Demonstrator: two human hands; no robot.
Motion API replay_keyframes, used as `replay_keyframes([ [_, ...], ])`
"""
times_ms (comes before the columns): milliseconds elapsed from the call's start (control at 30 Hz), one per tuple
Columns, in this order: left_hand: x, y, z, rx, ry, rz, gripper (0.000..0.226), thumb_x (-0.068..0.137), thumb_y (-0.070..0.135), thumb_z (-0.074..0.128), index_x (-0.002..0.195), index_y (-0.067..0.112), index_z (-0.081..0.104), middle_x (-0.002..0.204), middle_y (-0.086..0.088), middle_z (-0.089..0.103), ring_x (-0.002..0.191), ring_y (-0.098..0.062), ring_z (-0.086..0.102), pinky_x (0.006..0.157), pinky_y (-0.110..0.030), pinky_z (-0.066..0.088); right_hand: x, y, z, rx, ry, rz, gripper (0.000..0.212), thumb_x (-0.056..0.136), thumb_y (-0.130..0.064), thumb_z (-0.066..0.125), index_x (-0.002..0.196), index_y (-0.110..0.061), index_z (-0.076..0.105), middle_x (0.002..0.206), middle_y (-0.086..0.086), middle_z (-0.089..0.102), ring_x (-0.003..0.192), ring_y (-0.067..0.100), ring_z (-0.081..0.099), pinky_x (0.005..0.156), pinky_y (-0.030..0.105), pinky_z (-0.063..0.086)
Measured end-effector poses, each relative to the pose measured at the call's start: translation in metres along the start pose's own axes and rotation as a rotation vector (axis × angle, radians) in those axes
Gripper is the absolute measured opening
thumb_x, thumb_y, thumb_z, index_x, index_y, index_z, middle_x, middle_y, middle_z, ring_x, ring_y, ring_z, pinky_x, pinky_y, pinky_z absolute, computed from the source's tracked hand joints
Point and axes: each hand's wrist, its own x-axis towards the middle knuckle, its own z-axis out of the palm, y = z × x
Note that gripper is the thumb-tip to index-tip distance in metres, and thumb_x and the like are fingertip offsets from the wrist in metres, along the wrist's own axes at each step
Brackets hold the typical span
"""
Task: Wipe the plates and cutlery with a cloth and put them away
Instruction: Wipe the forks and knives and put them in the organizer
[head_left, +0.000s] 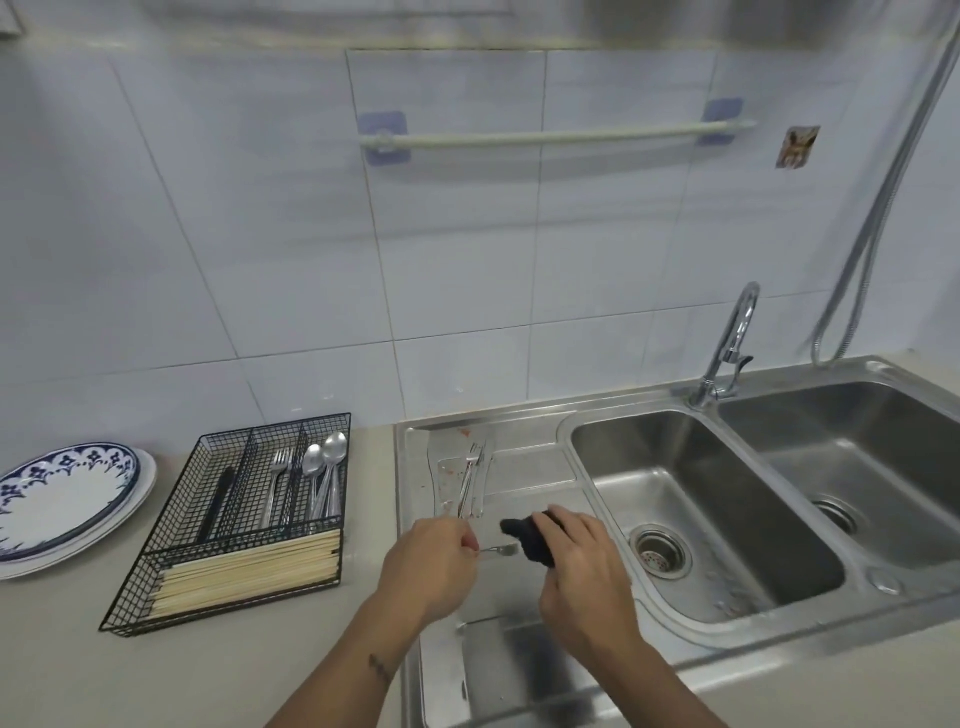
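Observation:
My left hand (431, 564) grips the handle of a small metal fork (500, 550) over the steel draining board (524, 467). Its tines point right, into a dark cloth (524, 535) bunched in my right hand (582, 566). More cutlery (474, 480), forks and a knife, lies on the draining board just beyond my hands, with reddish smears around it. To the left stands a black wire cutlery tray (171, 530) holding a dark-handled knife, forks, spoons and a bundle of wooden chopsticks. At the far left sit stacked plates (62, 499), the top one blue-patterned.
A double steel sink (727, 499) lies to the right with a curved tap (727, 348) behind it and a hose (883, 208) hanging on the wall. A towel rail (556, 137) is fixed to the tiles. The beige counter (104, 675) runs along the left.

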Motion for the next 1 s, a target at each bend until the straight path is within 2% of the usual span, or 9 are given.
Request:
replay_keyframes([
  [133,-0.005,-0.002,-0.001,-0.063,-0.010,-0.007,0.028,0.096,0.018,0.046,0.105,0.025,0.072,0.107,0.002,0.069,0.092,-0.016,0.064,0.082,-0.032,0.054,0.002,-0.010,-0.009,0.065,0.072,-0.066,0.060,0.066,0.003,0.063,0.123,-0.014,0.062,0.125,0.000,0.060,0.112,0.022,0.052,0.095,0.038,0.048],
  [233,-0.006,0.004,-0.005,-0.176,-0.005,0.016,0.025,0.095,0.021,0.050,0.078,0.026,0.067,0.082,0.002,0.068,0.070,-0.016,0.061,0.063,-0.030,0.048,0.002,-0.017,-0.007,0.008,0.011,-0.216,0.057,0.068,-0.004,0.055,0.123,-0.015,0.062,0.127,0.000,0.059,0.113,0.022,0.052,0.092,0.035,0.048],
  [367,-0.009,0.006,-0.007,-0.162,-0.014,0.022,0.017,0.097,0.029,0.057,0.090,0.029,0.072,0.078,0.011,0.064,0.072,-0.006,0.058,0.065,-0.024,0.045,0.004,-0.005,-0.011,0.009,-0.031,-0.069,0.065,0.057,0.001,0.069,0.119,-0.015,0.065,0.120,-0.001,0.062,0.105,0.023,0.056,0.081,0.040,0.054],
  [500,-0.013,0.008,-0.006,-0.270,-0.048,-0.018,0.015,0.095,0.030,0.060,0.087,0.029,0.072,0.077,0.011,0.064,0.074,-0.006,0.059,0.067,-0.025,0.044,0.002,0.000,-0.016,-0.029,-0.017,-0.210,0.059,0.066,-0.001,0.061,0.123,-0.015,0.062,0.125,-0.002,0.060,0.111,0.023,0.053,0.091,0.036,0.050],
  [600,-0.015,0.009,-0.004,-0.281,-0.110,-0.030,0.013,0.095,0.033,0.060,0.093,0.030,0.072,0.086,0.008,0.065,0.084,-0.010,0.061,0.075,-0.026,0.047,-0.002,0.009,-0.016,-0.051,-0.032,-0.130,0.060,0.063,-0.002,0.068,0.122,-0.016,0.063,0.121,-0.001,0.062,0.109,0.023,0.055,0.088,0.039,0.053],
  [667,-0.017,0.009,-0.001,-0.314,-0.152,-0.044,0.011,0.096,0.030,0.060,0.093,0.028,0.071,0.081,0.007,0.063,0.078,-0.010,0.060,0.072,-0.025,0.046,-0.003,0.010,-0.018,-0.058,-0.041,-0.072,0.059,0.062,-0.003,0.069,0.119,-0.015,0.064,0.119,-0.001,0.063,0.107,0.024,0.055,0.085,0.040,0.054],
  [800,-0.015,0.011,0.002,-0.466,-0.190,-0.108,0.011,0.091,0.014,0.062,0.086,0.015,0.072,0.072,0.000,0.064,0.067,-0.014,0.057,0.069,-0.031,0.051,-0.007,0.004,-0.020,-0.084,-0.032,-0.179,0.054,0.069,-0.011,0.058,0.123,-0.013,0.064,0.124,0.001,0.063,0.111,0.023,0.055,0.090,0.037,0.052],
  [933,-0.017,0.012,0.010,-0.479,-0.174,-0.129,0.016,0.091,0.014,0.063,0.080,0.020,0.073,0.072,0.003,0.064,0.072,-0.014,0.056,0.070,-0.026,0.044,-0.010,0.019,-0.022,-0.091,-0.056,-0.026,0.057,0.067,-0.006,0.065,0.123,-0.015,0.063,0.123,-0.002,0.063,0.109,0.023,0.055,0.090,0.040,0.052],
  [1000,-0.019,0.008,0.015,-0.517,-0.145,-0.174,0.023,0.092,0.007,0.057,0.083,0.021,0.074,0.068,0.004,0.060,0.064,-0.013,0.051,0.063,-0.025,0.039,-0.010,0.021,-0.025,-0.078,-0.035,0.010,0.057,0.067,-0.006,0.060,0.123,-0.015,0.063,0.125,-0.001,0.062,0.111,0.023,0.055,0.092,0.041,0.051],
])
